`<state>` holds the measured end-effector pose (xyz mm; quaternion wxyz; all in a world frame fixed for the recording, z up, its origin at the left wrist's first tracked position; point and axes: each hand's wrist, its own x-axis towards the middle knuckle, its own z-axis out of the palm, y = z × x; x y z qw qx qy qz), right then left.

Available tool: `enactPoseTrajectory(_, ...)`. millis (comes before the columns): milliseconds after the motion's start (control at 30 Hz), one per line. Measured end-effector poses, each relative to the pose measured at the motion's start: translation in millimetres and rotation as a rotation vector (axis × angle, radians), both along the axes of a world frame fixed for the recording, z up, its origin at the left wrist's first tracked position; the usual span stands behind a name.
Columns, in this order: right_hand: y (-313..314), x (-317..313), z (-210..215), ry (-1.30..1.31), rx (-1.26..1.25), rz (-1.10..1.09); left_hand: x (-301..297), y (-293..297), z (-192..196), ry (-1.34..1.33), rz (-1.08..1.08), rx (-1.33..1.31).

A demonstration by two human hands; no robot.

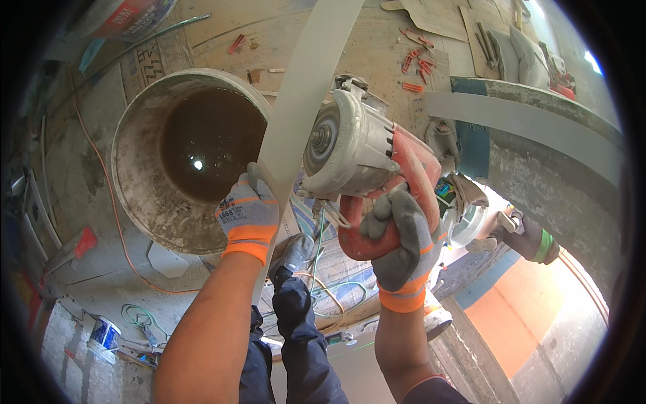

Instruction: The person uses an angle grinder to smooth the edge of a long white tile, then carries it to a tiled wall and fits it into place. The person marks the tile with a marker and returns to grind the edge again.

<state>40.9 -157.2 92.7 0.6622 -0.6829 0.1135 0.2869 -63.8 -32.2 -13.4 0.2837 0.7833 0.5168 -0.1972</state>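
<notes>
My left hand (249,210), in a grey and orange work glove, closes its fingers on the edge of a long, flat pale-grey strip (306,81). The strip runs from the top of the view down past my wrist, between the bucket and the power tool. In a matching glove, my right hand (402,236) wraps round the red loop handle of a handheld power cutter (360,151). Its grey metal housing points up and left, close beside the strip. A round face with a central nut shows on its left side; I cannot tell whether it touches the strip.
A large bucket (138,202) of brown water stands left of the strip. Red plastic wedges (412,62) lie on the far floor. Another pale strip (531,124) rests over a ledge at right. An orange cord (108,168) and green cords trail about. A person's limb with a green band (544,248) shows at right.
</notes>
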Motion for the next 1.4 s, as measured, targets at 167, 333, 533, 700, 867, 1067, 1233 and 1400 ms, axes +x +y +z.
enactPoseTrajectory(167, -1.9, 1.7, 0.0, -0.188, -0.150, 0.233, 0.3, -0.2, 0.0, -0.004, 0.019, 0.013)
enactPoseTrajectory(333, 0.2, -1.5, 2.1, -0.171, -0.138, 0.157, 0.4, 0.3, -0.3, -0.008, 0.021, 0.011)
enactPoseTrajectory(533, 0.5, 0.1, -1.5, -0.374, -0.218, 0.306, 2.2, 0.9, 1.9, -0.023, 0.039, 0.013)
enactPoseTrajectory(700, 0.8, 2.7, -6.4, -0.379, -0.239, 0.296, 2.4, 1.6, 2.0, -0.002, 0.032, -0.035)
enactPoseTrajectory(867, -0.5, 3.3, -9.3, -0.529, -0.288, 0.367, 0.4, -0.6, 0.5, -0.064, 0.022, 0.048)
enactPoseTrajectory(1067, -0.7, 0.5, -3.2, -0.345, -0.195, 0.267, 1.6, -1.6, -0.4, -0.059, 0.009, 0.105)
enactPoseTrajectory(1233, 2.5, -1.2, 1.6, -0.261, -0.217, 0.215, 1.6, -0.9, 1.1, -0.110, 0.018, 0.110)
enactPoseTrajectory(1400, 1.6, -1.3, 2.0, -0.325, -0.265, 0.277, 3.1, 0.5, 1.8, -0.074, 0.013, 0.065)
